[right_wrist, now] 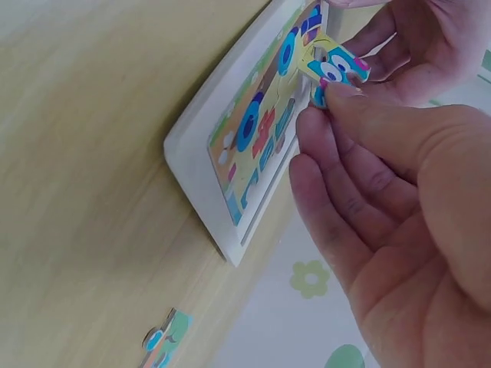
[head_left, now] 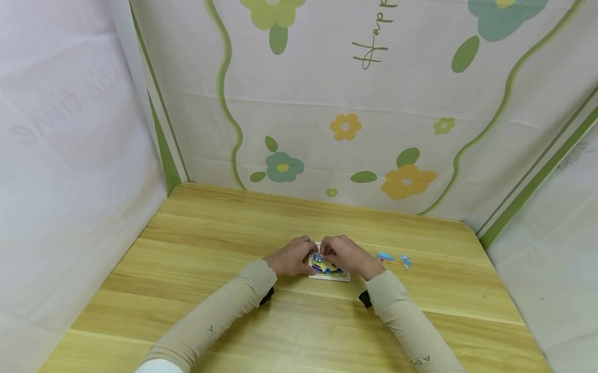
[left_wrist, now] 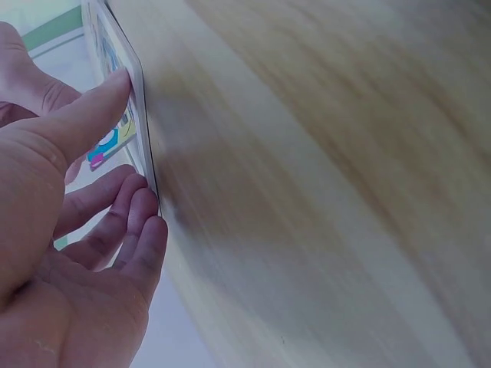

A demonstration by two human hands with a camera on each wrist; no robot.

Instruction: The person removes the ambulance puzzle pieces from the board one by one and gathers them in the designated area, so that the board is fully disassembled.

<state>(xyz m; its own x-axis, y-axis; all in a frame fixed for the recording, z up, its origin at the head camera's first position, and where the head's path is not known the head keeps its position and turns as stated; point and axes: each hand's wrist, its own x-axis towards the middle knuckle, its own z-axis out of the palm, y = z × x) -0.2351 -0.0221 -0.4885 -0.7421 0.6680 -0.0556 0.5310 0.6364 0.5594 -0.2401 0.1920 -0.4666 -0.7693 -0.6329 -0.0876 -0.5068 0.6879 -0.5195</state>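
A small jigsaw puzzle board (head_left: 345, 278) with a white rim lies on the wooden table, its picture of a colourful vehicle partly filled in. My left hand (head_left: 293, 257) holds the board's left side, thumb and fingertips on the rim. Between thumb and index finger, my right hand (head_left: 346, 254) pinches a jigsaw piece (right_wrist: 341, 65) printed with cartoon eyes, over the end of the board nearest the left hand. In the right wrist view the piece is tilted up from the picture. Fingers hide part of it in every view.
Right of the board lie loose jigsaw pieces, a blue one (head_left: 384, 257) and another (head_left: 405, 262) close by. One loose piece (right_wrist: 165, 341) also shows in the right wrist view. Flowered cloth (head_left: 306, 125) hangs behind the table and along both sides.
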